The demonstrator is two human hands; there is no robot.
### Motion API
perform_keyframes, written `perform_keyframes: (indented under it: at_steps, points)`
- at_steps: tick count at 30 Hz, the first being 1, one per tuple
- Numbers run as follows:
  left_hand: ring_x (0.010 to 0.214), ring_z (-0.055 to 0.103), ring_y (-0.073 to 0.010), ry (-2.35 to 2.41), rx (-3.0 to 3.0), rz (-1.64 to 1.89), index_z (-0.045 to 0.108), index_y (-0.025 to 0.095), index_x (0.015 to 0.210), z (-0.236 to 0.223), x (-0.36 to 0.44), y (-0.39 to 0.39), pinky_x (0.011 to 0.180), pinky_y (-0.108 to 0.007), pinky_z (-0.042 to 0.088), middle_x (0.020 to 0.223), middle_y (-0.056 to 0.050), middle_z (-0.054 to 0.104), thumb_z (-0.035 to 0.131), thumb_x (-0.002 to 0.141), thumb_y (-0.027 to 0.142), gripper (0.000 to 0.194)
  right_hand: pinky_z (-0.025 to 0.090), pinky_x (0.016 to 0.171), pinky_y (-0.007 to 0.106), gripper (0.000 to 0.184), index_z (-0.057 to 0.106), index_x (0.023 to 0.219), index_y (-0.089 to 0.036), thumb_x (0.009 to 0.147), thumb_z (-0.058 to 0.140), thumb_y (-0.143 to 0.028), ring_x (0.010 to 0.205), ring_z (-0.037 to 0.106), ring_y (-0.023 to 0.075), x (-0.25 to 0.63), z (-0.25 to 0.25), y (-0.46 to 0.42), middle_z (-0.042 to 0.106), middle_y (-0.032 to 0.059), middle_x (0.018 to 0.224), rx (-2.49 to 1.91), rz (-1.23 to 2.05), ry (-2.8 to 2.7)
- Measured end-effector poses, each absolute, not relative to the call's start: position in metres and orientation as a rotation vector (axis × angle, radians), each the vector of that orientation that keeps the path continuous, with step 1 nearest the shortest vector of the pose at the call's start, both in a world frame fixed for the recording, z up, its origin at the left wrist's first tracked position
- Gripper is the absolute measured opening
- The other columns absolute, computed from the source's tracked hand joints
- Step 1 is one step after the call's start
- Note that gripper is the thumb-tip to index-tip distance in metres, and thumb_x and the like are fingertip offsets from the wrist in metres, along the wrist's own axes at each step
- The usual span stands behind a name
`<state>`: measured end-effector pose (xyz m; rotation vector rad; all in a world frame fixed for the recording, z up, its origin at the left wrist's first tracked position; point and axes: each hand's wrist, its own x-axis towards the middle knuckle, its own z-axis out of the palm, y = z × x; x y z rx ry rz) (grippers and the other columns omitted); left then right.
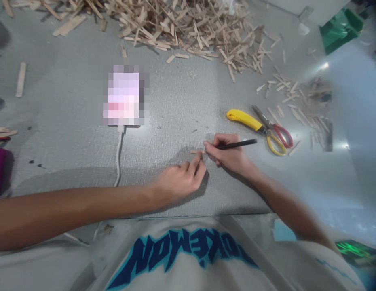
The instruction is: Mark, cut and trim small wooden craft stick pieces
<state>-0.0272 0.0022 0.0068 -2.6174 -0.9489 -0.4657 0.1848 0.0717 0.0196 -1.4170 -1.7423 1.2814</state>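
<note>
My right hand (230,153) is closed around a slim black pen (242,143), its rear end pointing right and its tip hidden by the fingers. Against it, my left hand (180,180) is curled, with fingertips holding a short wooden stick (195,152) down on the grey table (176,101). The right fingers hide the stick's other end. Just up and right of my right hand lie a yellow-handled utility knife (244,119) and scissors (271,131) with one red and one yellow loop.
A large heap of wooden sticks (188,24) spreads along the table's far side, with loose pieces (285,87) at right. A blurred-out phone (124,95) lies left of centre, its white cable (118,157) running under my left forearm. A purple object (1,169) sits at the left edge.
</note>
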Motion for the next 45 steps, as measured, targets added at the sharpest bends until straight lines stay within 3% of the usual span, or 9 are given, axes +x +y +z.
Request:
perform_keyframes:
  at_steps: [29,37,45]
  points:
    - [0.062,0.071,-0.0183,-0.929,-2.602,-0.444,0.077,0.003,0.116,0.003,-0.027,0.002,0.042,-0.029,0.053,0.134,-0.027,0.076,0.059,0.096,0.005,0.026,0.035,0.035,0.024,0.052,0.039,0.058,-0.025,0.098,0.072,-0.028,0.036,0.051,0.0099,0.182,0.029,0.072,0.048,-0.0053,0.045,-1.467,1.152,-1.83]
    - [0.064,0.074,-0.0198,-0.921,-2.617,-0.406,0.076,0.003,0.117,0.005,-0.029,0.002,0.042,-0.029,0.053,0.134,-0.028,0.076,0.055,0.096,0.002,0.03,0.04,0.029,0.022,0.044,0.045,0.064,-0.025,0.1,0.07,-0.032,0.034,0.051,0.0099,0.185,0.018,0.073,0.059,-0.0048,0.052,-1.41,1.371,-1.583]
    - [0.065,0.074,-0.0207,-0.938,-2.618,-0.422,0.077,0.002,0.117,0.003,-0.028,0.001,0.043,-0.029,0.054,0.136,-0.028,0.075,0.058,0.095,0.003,0.029,0.039,0.029,0.02,0.051,0.044,0.064,-0.024,0.096,0.078,-0.045,0.035,0.051,0.0093,0.184,0.018,0.072,0.057,-0.0055,0.05,-1.451,1.353,-1.615]
